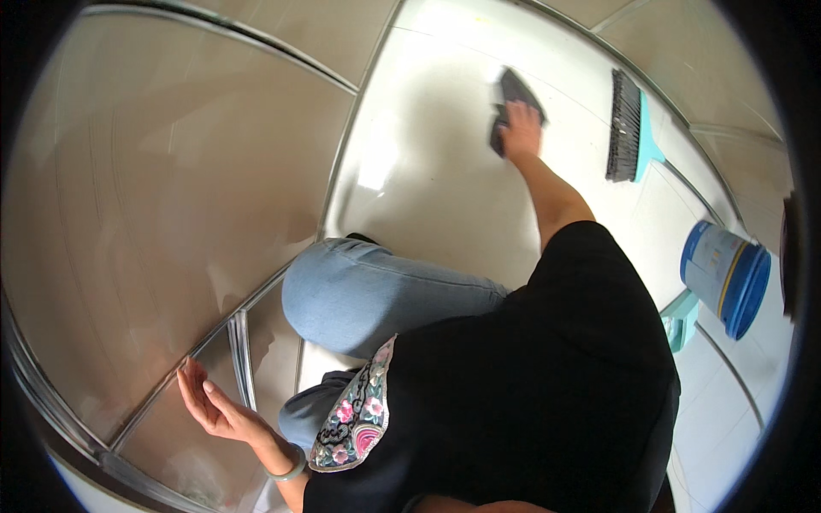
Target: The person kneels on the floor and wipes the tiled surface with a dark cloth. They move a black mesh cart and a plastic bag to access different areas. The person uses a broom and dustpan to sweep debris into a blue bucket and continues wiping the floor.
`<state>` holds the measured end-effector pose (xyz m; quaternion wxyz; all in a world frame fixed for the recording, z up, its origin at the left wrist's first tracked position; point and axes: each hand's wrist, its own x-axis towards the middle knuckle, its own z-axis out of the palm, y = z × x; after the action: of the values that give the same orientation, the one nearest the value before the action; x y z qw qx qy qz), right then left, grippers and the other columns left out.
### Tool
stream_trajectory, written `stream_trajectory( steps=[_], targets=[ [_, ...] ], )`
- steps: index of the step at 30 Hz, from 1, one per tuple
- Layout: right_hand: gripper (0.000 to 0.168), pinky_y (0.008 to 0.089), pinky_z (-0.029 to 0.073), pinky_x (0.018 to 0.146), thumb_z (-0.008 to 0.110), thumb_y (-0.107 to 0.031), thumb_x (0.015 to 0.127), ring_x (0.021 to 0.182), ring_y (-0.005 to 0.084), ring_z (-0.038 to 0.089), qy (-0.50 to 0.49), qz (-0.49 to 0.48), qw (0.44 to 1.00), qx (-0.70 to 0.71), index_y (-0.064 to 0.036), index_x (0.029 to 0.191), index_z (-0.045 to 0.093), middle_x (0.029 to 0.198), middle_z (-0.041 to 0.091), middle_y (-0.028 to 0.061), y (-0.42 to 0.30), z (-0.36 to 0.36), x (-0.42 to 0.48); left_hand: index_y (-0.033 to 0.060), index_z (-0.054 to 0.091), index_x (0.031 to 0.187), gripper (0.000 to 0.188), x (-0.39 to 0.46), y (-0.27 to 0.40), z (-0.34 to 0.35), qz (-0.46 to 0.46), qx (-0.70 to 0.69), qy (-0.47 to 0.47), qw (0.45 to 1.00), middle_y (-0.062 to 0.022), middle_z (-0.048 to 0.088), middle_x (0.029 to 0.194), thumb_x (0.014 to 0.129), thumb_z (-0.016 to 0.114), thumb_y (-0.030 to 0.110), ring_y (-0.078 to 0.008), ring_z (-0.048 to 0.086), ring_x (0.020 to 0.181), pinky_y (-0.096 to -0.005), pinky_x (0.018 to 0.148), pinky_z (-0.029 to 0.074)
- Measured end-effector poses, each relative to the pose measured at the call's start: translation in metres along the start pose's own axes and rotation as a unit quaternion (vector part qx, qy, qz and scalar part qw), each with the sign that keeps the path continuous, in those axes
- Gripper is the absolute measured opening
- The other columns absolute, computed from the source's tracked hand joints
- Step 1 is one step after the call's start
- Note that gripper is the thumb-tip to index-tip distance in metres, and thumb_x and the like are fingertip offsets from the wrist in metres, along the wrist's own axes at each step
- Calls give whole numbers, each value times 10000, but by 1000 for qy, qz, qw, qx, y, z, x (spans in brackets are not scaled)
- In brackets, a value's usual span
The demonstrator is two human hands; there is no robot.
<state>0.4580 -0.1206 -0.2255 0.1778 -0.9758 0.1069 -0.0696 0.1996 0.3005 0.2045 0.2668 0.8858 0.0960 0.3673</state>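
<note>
My right hand point(523, 128) presses a dark cloth point(515, 86) flat on the glossy white floor point(442, 141), the arm stretched out ahead of me; hand and cloth are slightly blurred. At the lower left my left hand point(215, 404) is raised with nothing in it, its fingers a little curled and apart, near the metal edge strip of the glossy beige panels point(192, 160). A pale bangle point(288, 467) circles the left wrist. My knee in light blue jeans point(385, 288) is bent between the two arms.
A teal broom with dark bristles point(623, 128) lies on the floor to the right of the cloth. Farther right are a blue-and-white plastic bucket point(721, 276) and a teal dustpan point(683, 320). Metal-edged beige panels also run along the top right.
</note>
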Motion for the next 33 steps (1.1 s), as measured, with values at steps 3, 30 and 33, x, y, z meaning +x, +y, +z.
stream_trajectory(
  steps=[3,30,33],
  targets=[
    [642,473,282,1065,615,-191,814,1320,377,269,29,158,987,-26,-157,1397,349,1445,328,100,86,-5,-92,-43,460,1293,354,-6,-7,6,18,11,4,1000,-176,573,1208,957,452,68,-223,552,1084,-339,901,443],
    [621,520,253,1067,536,-146,812,1361,323,228,-103,-306,946,-11,-219,1402,357,1473,295,15,-79,25,-128,23,483,1304,361,-2,-37,53,-99,-80,-167,978,-132,578,1207,945,485,70,-181,545,1093,-294,897,437],
    [577,496,314,1032,555,-127,819,1311,325,292,-63,-250,966,-22,-177,1368,385,1442,335,47,-72,54,-51,17,479,1304,361,-3,-45,51,-104,-86,-183,974,-140,571,1220,945,482,57,-188,541,1109,-296,914,432]
  ],
)
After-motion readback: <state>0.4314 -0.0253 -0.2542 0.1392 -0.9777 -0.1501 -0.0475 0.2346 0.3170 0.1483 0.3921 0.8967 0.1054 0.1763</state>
